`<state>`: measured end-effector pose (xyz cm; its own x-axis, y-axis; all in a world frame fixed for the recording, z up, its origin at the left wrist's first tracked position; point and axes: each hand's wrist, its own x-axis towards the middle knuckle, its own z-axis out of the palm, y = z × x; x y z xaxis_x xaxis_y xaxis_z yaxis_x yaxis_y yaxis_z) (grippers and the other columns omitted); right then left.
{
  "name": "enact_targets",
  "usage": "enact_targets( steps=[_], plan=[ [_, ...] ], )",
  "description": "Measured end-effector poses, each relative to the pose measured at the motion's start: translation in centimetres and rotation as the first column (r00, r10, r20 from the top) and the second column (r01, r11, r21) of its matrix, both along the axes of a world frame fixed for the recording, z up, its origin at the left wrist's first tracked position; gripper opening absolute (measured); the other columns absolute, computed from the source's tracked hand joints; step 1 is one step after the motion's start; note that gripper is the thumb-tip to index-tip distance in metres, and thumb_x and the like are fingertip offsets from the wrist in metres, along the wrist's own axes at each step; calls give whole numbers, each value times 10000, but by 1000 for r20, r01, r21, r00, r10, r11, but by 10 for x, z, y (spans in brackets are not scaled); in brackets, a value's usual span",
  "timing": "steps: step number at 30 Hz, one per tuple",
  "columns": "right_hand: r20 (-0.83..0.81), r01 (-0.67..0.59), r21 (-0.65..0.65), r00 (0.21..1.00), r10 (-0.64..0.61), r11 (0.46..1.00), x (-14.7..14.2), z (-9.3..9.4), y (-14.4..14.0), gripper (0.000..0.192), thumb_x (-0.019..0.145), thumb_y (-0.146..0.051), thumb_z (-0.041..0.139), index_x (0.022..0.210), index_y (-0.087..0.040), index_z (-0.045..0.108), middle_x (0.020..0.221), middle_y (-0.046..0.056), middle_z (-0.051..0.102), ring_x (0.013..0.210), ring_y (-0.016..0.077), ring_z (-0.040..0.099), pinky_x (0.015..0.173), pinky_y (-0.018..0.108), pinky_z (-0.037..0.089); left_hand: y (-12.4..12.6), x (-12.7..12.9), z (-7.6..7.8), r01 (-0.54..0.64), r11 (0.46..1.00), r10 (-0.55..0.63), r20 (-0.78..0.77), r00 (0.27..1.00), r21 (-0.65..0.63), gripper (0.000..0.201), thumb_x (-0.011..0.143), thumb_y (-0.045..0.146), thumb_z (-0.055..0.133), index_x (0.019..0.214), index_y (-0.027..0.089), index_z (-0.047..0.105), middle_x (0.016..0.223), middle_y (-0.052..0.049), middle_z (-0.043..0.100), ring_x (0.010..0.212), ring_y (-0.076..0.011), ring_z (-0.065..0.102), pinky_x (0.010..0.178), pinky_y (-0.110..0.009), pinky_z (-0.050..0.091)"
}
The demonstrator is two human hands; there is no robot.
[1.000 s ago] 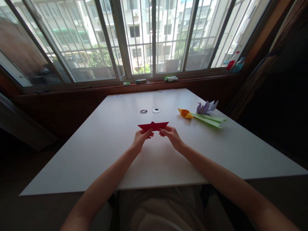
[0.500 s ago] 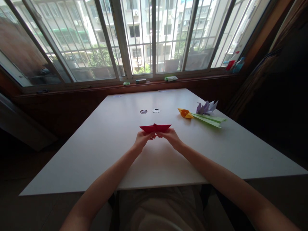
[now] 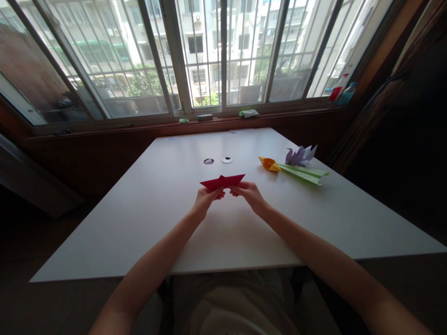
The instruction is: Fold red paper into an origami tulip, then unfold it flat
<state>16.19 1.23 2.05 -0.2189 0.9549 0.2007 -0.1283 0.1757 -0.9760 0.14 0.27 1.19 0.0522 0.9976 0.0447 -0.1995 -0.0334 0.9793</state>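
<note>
A folded red paper boat (image 3: 223,181) is held up in front of me, its two pointed ends spread left and right and a small peak in the middle. My left hand (image 3: 208,197) pinches its lower edge left of centre, thumb on the near side. On the other half, my right hand (image 3: 248,191) grips the lower edge in the same way. The boat tilts slightly, its right tip higher. The fingers behind the paper are partly hidden.
On the white table (image 3: 139,209), a yellow-orange folded paper piece (image 3: 269,164), a green folded paper strip (image 3: 305,173) and purple paper folds (image 3: 299,156) lie to the right. Two round discs (image 3: 226,160) are farther back. Small packets (image 3: 248,113) rest on the windowsill.
The red paper boat has risen a little and shifted slightly left, its right end tipping upward. Both hands keep hold of it, and the right hand has turned a little.
</note>
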Motion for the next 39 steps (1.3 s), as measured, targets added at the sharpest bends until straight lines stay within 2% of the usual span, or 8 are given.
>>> enact_targets(
  steps=[9, 15, 22, 26, 31, 35, 39],
  plan=[
    [-27, 41, -24, 999, -42, 999, 6, 1, 3, 177, 618, -313, 666, 710, -162, 655, 582, 7, 597, 568, 118, 525, 595, 269, 415, 0, -2, 0, 25, 1000, -25, 3, 1000, -16, 298, 601, 312, 682, 825, 119, 645, 695, -62, 649, 639, -133, 584, 673, -296, 441],
    [-65, 104, -55, 992, -108, 993, 4, 0, 4, 152, 628, -305, 649, 661, -157, 633, 565, 3, 582, 543, 108, 510, 597, 270, 407, -1, -2, 3, 60, 998, -60, 20, 998, -37, 308, 631, 341, 652, 849, 124, 646, 798, -98, 665, 743, -183, 610, 702, -310, 433],
    [-65, 107, -65, 992, -111, 992, 1, 0, 3, 159, 627, -309, 650, 672, -158, 632, 572, 5, 582, 544, 106, 507, 589, 265, 402, 0, -3, 1, -4, 999, 4, 7, 1000, -43, 305, 599, 339, 673, 823, 132, 653, 746, -86, 665, 753, -196, 611, 698, -313, 423],
    [-89, 121, -57, 988, -126, 991, 3, -2, 5, 149, 629, -303, 645, 654, -156, 631, 573, 9, 582, 545, 107, 504, 587, 265, 402, 2, -4, 0, -68, 997, 68, -5, 998, -36, 260, 587, 343, 682, 741, 135, 651, 708, -68, 652, 736, -179, 608, 679, -289, 421],
    [-130, 139, -66, 981, -147, 988, 7, -4, 8, 137, 621, -296, 649, 637, -161, 628, 572, 10, 580, 550, 106, 498, 585, 261, 405, 1, -9, 1, -31, 999, 31, -18, 999, -20, 263, 629, 374, 646, 746, 138, 642, 741, -81, 654, 755, -175, 609, 682, -279, 423],
    [-82, 109, -49, 990, -113, 993, 5, -3, 6, 144, 630, -299, 648, 662, -158, 636, 573, 10, 585, 542, 105, 502, 583, 263, 406, 0, -7, 2, 7, 1000, -7, -31, 1000, -9, 324, 624, 363, 652, 873, 156, 633, 857, -91, 654, 773, -188, 612, 664, -283, 425],
    [-34, 42, 18, 999, -41, 999, 1, -1, 1, 194, 641, -323, 649, 751, -163, 644, 621, 12, 607, 566, 109, 518, 584, 261, 412, 3, -5, 1, -65, 998, 65, 6, 998, -11, 331, 576, 317, 692, 857, 150, 642, 800, -71, 657, 725, -178, 610, 643, -278, 418]
  ],
)
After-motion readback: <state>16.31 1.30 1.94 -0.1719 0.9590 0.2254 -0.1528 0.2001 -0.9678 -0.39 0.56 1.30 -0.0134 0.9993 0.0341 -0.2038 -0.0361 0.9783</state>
